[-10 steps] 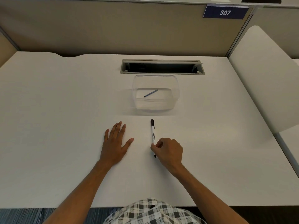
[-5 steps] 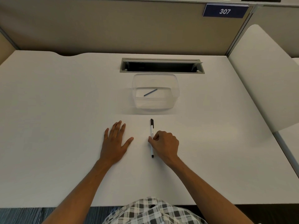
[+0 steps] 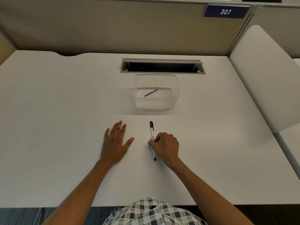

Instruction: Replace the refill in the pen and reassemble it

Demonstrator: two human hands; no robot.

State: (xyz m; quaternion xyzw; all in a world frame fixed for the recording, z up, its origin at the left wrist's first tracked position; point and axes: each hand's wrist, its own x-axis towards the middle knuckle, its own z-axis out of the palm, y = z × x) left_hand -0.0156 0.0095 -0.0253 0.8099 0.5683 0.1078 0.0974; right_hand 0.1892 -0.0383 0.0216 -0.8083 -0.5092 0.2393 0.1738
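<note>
- The pen (image 3: 152, 137) is seen lying on the white bench (image 3: 65, 111), its black cap pointing away from the person and its dark tip pointing toward them.
- The right hand (image 3: 165, 146) is placed over the middle of the pen's barrel; its fingers (image 3: 159, 138) are curled, and the barrel is pinched between the thumb and the fingertips.
- The cap end is left showing beyond the right fingers, and the tip end is left showing on the near side of them.
- The left hand (image 3: 116, 142) is laid palm down on the bench, its fingers (image 3: 119, 128) straight and slightly spread, the thumb held out toward the pen but apart from it.
- A dark refill (image 3: 151, 92) is seen lying at a slant inside a clear plastic container (image 3: 176, 95), which is set on the bench well beyond the fingers of both hands.
- Behind the container, an open cable slot (image 3: 162, 66) is cut into the bench.
- A sign (image 3: 226, 11) reading 307 is fixed to the partition (image 3: 113, 30) behind the bench.
</note>
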